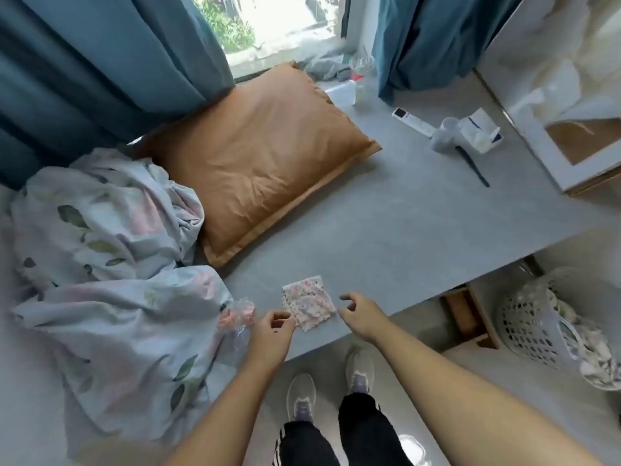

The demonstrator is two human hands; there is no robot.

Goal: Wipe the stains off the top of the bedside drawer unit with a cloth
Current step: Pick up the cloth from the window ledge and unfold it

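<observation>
A small floral cloth (309, 301) lies flat on the grey top of the drawer unit (396, 237), close to its front edge. My left hand (274, 332) hovers at the cloth's lower left corner, fingers curled and apart, holding nothing. My right hand (358, 314) is just right of the cloth, fingers spread, not touching it. A crumpled clear plastic wrapper (238, 319) with pink print lies left of my left hand.
An orange pillow (265, 156) and a floral duvet (107, 264) cover the left. A remote (413, 122), cup (445, 134), tissue pack (480, 129) and dark stick (472, 168) lie at the back right. A white laundry basket (551, 327) stands on the floor.
</observation>
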